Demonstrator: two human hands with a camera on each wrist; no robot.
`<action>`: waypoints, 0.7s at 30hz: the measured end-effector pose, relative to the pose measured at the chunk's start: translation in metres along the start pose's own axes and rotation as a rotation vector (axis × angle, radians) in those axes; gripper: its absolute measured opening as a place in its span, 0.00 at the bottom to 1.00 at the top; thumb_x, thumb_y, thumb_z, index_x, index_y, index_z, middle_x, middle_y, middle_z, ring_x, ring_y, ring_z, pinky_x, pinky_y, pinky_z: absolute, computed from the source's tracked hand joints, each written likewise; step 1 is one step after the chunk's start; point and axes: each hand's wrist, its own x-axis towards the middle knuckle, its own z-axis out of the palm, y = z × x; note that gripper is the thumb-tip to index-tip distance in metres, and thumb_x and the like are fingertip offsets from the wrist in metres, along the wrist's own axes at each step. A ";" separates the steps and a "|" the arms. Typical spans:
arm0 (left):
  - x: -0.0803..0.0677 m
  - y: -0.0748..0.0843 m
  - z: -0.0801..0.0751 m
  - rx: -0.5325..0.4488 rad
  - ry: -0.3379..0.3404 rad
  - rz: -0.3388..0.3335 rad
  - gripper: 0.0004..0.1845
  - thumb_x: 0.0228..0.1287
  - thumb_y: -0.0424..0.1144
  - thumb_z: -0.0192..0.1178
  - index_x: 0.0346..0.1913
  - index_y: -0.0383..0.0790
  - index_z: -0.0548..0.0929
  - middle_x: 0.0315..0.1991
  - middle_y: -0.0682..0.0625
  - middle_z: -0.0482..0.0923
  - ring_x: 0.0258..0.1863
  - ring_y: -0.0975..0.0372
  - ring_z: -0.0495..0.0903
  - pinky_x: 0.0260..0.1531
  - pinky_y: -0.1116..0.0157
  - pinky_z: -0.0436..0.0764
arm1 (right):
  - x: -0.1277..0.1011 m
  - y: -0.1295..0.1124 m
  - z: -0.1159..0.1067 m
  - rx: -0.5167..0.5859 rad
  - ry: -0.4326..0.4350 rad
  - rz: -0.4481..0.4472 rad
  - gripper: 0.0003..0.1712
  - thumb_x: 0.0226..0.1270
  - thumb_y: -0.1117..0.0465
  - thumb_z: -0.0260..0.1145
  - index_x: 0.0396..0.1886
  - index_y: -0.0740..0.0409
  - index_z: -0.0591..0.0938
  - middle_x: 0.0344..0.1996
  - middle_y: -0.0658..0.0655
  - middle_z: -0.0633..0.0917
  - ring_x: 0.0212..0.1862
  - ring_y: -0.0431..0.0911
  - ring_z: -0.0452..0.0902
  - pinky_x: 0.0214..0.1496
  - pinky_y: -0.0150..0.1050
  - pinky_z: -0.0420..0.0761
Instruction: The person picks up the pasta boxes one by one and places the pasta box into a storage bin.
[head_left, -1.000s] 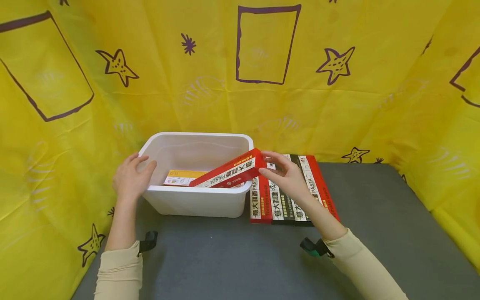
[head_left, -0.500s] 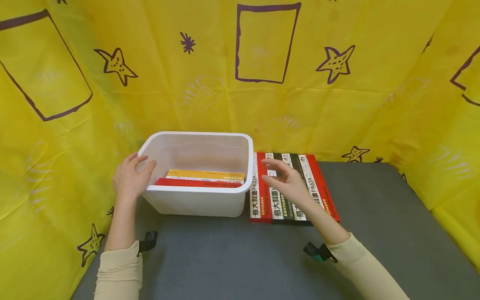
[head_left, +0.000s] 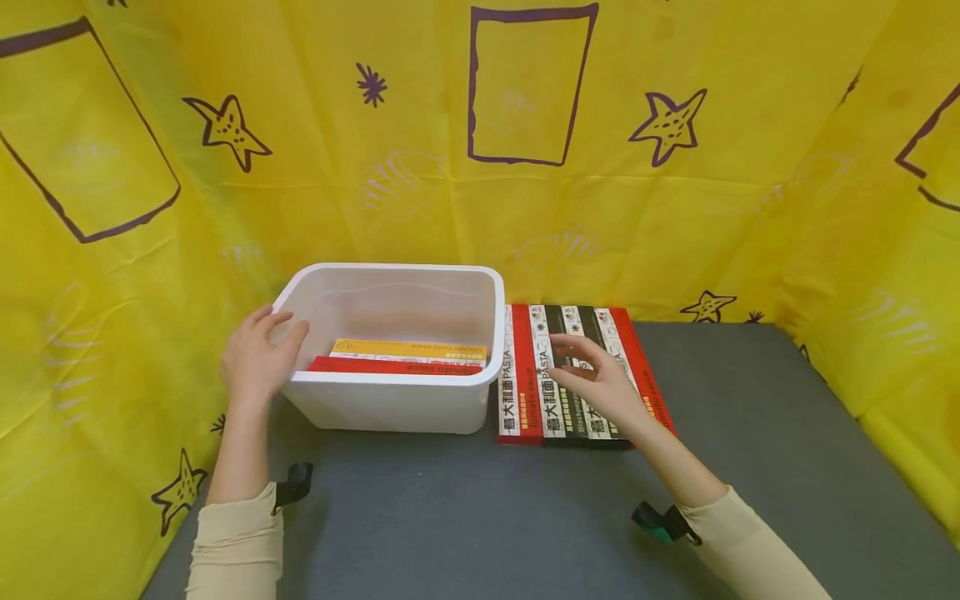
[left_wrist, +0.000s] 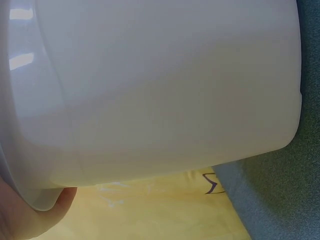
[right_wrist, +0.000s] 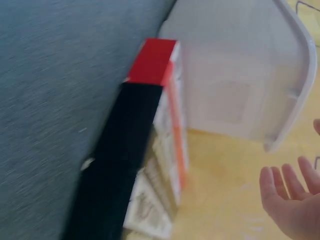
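Observation:
A white plastic bin [head_left: 390, 379] stands on the grey table. Inside it lie a yellow box [head_left: 408, 348] and, in front of that, a red pasta box [head_left: 393, 366]. My left hand [head_left: 258, 360] rests on the bin's left rim with its fingers spread; the left wrist view shows the bin wall [left_wrist: 160, 90] and part of the hand [left_wrist: 25, 220] under the rim. Just right of the bin, several red and black pasta boxes [head_left: 525, 375] lie in a row. My right hand [head_left: 594, 383] hovers over them, fingers loose, holding nothing. The right wrist view shows the boxes [right_wrist: 145, 65] and the fingers [right_wrist: 287, 200].
Yellow cloth with purple stars [head_left: 667, 125] walls in the table at the back and on both sides. Bare grey table surface [head_left: 465, 517] stretches in front of the bin and to the right of the boxes.
The red box, tilted over the bin's rim in my right hand, now lies flat inside. That hand let go and drew back right, over the row of boxes. The left hand stayed put.

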 end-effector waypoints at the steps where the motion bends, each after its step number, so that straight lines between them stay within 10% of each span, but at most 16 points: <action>1: 0.000 0.000 0.000 0.002 0.000 0.003 0.34 0.70 0.59 0.45 0.69 0.38 0.70 0.74 0.37 0.55 0.69 0.37 0.54 0.60 0.33 0.55 | -0.003 0.003 -0.002 -0.015 0.002 0.011 0.30 0.63 0.56 0.70 0.65 0.48 0.74 0.62 0.55 0.75 0.61 0.57 0.73 0.58 0.47 0.78; 21: -0.001 0.001 0.000 -0.006 0.008 0.027 0.33 0.71 0.58 0.45 0.68 0.36 0.71 0.73 0.36 0.56 0.69 0.36 0.55 0.61 0.34 0.54 | -0.045 0.046 -0.045 -0.190 0.127 0.124 0.37 0.63 0.56 0.70 0.70 0.56 0.68 0.66 0.65 0.68 0.65 0.62 0.63 0.62 0.59 0.71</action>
